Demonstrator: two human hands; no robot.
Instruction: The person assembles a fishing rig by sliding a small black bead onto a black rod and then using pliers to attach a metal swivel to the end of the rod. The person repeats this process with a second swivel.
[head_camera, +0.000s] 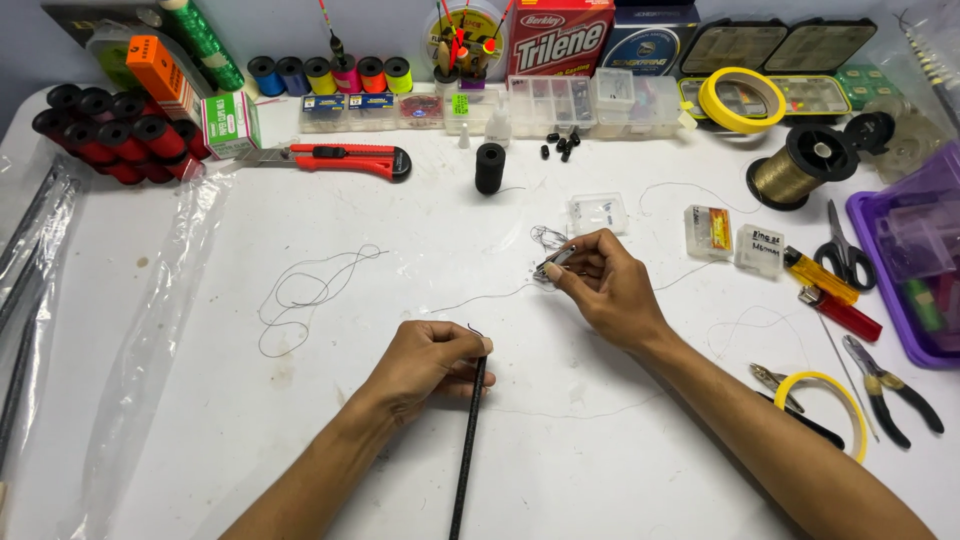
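Observation:
My left hand (428, 362) is closed around the top end of a thin black rod (467, 440) that runs down toward the near edge of the white table (300, 440). A fine dark line (480, 298) leads from the rod tip to my right hand (603, 285). My right hand pinches a small metal clipper (552, 266) on that line, thumb and forefinger closed on it. More of the line lies in loose loops (310, 290) to the left of my hands.
Red utility knife (345, 158), black thread spool (490, 167) and small clear boxes (597, 212) lie beyond my hands. Gold line spool (800, 167), scissors (845, 253), lighters (830, 290), pliers (890, 385) and a yellow tape ring (828, 400) sit right. Red-black spools (110, 135) and plastic sleeves (150, 330) lie left.

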